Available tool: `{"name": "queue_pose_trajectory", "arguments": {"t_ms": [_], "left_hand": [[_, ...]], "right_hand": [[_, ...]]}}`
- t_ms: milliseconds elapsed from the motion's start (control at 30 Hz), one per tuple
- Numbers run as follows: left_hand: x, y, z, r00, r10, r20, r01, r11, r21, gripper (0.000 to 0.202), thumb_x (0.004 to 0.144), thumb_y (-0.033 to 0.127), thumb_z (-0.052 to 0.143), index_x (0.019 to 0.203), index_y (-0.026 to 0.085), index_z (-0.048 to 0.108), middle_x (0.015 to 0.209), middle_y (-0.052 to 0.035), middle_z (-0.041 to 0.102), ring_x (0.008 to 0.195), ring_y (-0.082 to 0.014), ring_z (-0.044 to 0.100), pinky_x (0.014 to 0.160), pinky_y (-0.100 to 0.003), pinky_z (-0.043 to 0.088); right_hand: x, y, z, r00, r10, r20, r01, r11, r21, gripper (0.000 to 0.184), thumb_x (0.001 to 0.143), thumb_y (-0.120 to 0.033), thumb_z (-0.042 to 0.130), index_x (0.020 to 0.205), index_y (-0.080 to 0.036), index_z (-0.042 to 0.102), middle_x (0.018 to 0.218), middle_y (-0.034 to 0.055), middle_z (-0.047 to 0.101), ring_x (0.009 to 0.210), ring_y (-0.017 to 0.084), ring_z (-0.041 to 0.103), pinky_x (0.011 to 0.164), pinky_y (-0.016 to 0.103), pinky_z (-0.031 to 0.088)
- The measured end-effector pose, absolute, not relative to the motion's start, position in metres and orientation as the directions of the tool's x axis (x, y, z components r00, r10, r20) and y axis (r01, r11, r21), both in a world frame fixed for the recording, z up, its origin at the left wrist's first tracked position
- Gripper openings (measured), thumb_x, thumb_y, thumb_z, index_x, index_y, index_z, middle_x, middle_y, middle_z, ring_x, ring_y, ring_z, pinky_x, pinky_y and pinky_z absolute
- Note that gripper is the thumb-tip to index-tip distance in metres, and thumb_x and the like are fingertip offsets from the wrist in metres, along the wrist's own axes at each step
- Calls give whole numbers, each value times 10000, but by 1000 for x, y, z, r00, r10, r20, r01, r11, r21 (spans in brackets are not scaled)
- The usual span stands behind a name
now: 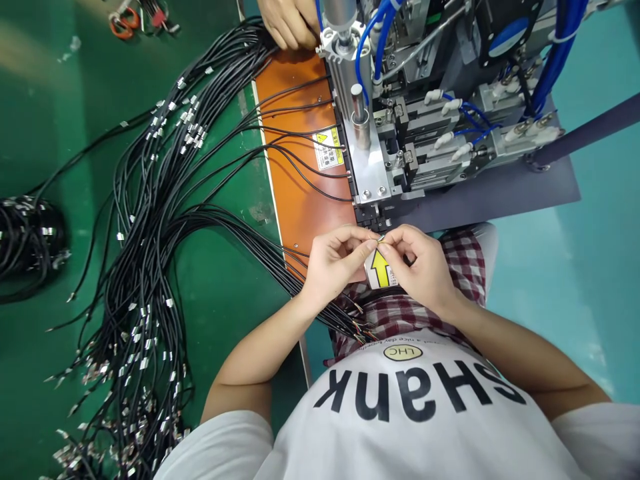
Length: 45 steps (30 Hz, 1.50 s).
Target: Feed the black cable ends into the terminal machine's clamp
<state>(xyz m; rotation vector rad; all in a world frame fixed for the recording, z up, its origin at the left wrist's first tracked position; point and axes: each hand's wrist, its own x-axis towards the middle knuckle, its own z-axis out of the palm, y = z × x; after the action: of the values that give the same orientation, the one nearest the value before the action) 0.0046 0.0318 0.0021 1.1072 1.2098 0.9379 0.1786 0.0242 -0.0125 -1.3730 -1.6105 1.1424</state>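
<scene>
My left hand (337, 260) and my right hand (417, 263) meet fingertip to fingertip at the machine's near corner. Between the pinched fingers shows the small wire end of a cable (381, 239), mostly hidden by the fingertips. Just below is a white label with a yellow arrow (381, 270). A bundle of black cables (240, 233) runs under my left forearm, its stripped, coloured wire ends (364, 327) lying by my lap. Several black cables (305, 137) cross the orange plate (320, 213) into the machine's edge (367, 167).
Another person's hand (290, 23) rests by the cables at the machine's far side. A large heap of black cables with white tags (150, 220) covers the green table (220, 360). Farther left are a coiled cable bundle (33, 240) and orange-handled scissors (124, 23).
</scene>
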Motion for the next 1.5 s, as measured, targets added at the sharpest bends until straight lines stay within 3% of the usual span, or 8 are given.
{"name": "queue_pose_trajectory", "arguments": {"t_ms": [167,400,600,733,1000,1267,1500], "left_hand": [[3,32,-2,151,941,-304,-42,313,949,216,823,367,810,905,178,746,596,25,599,516,-70,494,481,-203,442],[8,25,-1,94,969,-230,68,225,972,236,875,396,749,930,169,712,790,-25,682,602,-85,563,517,-201,495],[6,27,-6,134,949,-287,57,281,958,231,886,398,730,896,170,694,741,-21,659,606,-99,573,494,-205,481],[7,29,-5,143,941,-306,40,304,952,234,850,383,767,870,163,691,715,-12,647,588,-91,558,494,-206,474],[6,31,-2,146,937,-316,25,316,948,200,845,339,754,849,150,687,707,-12,641,598,-88,555,515,-199,459],[5,31,-1,164,927,-336,30,336,941,192,857,325,743,865,140,692,751,-18,649,632,-81,561,559,-189,460],[6,30,-2,171,924,-342,15,345,938,192,843,317,755,847,139,681,749,-19,651,636,-85,567,577,-195,475]], "right_hand": [[178,24,-10,-185,983,4,360,72,-930,96,930,-227,603,836,-221,590,799,4,638,650,130,546,631,301,428],[178,24,-15,-164,986,23,359,82,-930,87,929,-252,607,848,-223,597,823,16,648,670,139,568,602,299,421],[191,27,-18,-176,979,-100,328,-38,-944,141,935,-338,646,989,-221,704,894,29,735,639,135,630,562,296,415],[193,28,-14,-161,983,-85,301,-33,-953,161,934,-330,654,1017,-227,746,976,37,748,624,123,634,553,294,424],[188,32,-19,-189,951,-243,115,-224,-968,179,863,-375,748,920,-205,746,783,21,731,613,142,632,538,276,456],[186,31,-19,-160,985,-71,220,-34,-975,111,893,-290,701,836,-195,691,760,2,673,635,116,579,581,276,404],[190,31,-26,-194,941,-277,88,-265,-960,240,888,-429,714,951,-198,732,744,19,694,578,127,567,522,273,426]]}}
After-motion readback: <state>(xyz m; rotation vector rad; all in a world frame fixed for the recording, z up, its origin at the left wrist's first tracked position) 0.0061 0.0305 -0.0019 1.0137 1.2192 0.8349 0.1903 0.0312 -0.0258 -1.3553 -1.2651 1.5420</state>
